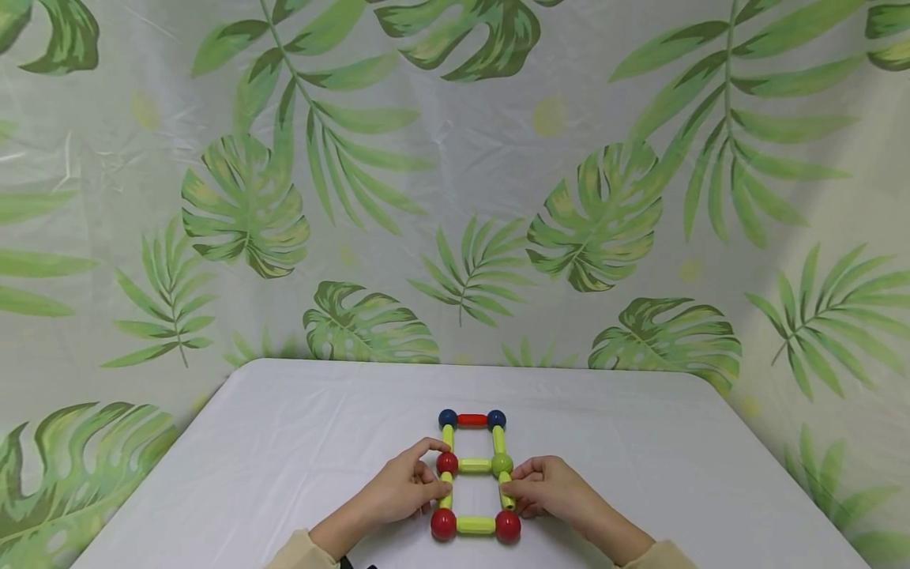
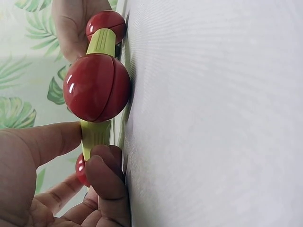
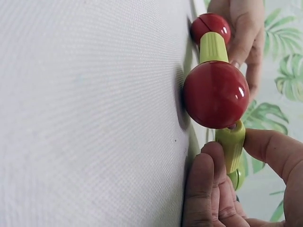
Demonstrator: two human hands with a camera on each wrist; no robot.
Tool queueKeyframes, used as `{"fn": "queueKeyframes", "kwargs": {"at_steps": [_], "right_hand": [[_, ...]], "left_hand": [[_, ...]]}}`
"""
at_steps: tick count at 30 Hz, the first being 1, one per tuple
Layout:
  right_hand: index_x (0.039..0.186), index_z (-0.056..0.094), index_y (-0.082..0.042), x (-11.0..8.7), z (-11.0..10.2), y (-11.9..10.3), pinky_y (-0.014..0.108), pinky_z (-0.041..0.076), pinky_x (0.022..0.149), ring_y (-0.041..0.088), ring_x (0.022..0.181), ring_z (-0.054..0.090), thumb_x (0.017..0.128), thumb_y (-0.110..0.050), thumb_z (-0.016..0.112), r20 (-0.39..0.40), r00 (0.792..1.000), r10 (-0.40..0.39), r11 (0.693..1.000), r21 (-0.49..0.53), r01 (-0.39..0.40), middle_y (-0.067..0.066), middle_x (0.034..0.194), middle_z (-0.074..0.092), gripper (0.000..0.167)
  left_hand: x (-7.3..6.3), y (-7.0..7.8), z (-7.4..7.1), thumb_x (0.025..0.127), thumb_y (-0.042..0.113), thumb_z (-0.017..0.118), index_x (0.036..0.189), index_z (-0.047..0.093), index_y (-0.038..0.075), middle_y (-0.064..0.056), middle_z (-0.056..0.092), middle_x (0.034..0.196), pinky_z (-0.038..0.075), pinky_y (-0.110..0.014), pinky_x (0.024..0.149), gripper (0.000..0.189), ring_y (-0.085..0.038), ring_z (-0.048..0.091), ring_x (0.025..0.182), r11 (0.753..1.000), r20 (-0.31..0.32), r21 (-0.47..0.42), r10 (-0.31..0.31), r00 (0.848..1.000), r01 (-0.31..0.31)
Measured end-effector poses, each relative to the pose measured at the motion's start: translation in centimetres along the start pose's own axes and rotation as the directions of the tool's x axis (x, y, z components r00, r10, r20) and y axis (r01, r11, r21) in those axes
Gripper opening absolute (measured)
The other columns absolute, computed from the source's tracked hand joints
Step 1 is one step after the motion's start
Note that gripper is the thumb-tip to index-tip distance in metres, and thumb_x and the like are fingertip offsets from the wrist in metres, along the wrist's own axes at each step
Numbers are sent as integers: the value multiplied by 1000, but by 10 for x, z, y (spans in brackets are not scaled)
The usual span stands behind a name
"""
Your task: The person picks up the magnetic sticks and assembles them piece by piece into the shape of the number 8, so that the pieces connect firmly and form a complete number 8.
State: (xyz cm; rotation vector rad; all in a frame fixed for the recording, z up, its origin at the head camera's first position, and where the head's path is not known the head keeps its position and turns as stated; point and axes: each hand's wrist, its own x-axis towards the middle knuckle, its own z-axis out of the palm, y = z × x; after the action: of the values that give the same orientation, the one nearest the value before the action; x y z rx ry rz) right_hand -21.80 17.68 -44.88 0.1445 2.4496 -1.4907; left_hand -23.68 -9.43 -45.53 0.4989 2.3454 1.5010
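A ladder-like frame of magnetic balls and rods lies on the table. My left hand [image 1: 401, 486] pinches its lower left yellow-green rod [image 2: 96, 134] between thumb and fingers. The index fingertip is at the middle red ball [image 1: 447, 463]. On the other side my right hand [image 1: 550, 490] pinches the lower right yellow-green rod [image 3: 231, 146]. That rod slants, its near end showing beside the near right red ball [image 3: 216, 94]; whether they touch I cannot tell. Its far end is at the green ball [image 1: 502, 464]. A near left red ball [image 2: 97, 88] joins the near yellow-green crossbar [image 1: 475, 525].
Two dark blue balls [image 1: 496, 420] with a red rod [image 1: 472, 420] between them form the far end. A white cloth covers the table [image 1: 320, 427]. Behind it hangs a leaf-patterned curtain [image 1: 469, 182].
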Motion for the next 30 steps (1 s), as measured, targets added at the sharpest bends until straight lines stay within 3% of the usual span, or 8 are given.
{"fn": "queueKeyframes", "kwargs": {"at_steps": [8,30], "right_hand": [[105,67,-1,-1,-1,0,28,61,68,13,68,67,93,-20,85,29,999,-41,999,-11,42,1,78,76,28],[103,66,-5,-2,-1,-1,27,60,67,13,67,65,91,-23,87,7,1000,-19,998,-57,20,1,72,71,30]], "left_hand": [[0,0,0,98,19,79,145,55,16,-2,64,82,46,-26,58,52,-14,56,62,1000,-1,0,-1,1000,1],[2,0,-1,98,19,79,145,55,16,-3,64,84,46,-27,57,53,-15,56,62,1000,3,2,-6,1000,6]]}}
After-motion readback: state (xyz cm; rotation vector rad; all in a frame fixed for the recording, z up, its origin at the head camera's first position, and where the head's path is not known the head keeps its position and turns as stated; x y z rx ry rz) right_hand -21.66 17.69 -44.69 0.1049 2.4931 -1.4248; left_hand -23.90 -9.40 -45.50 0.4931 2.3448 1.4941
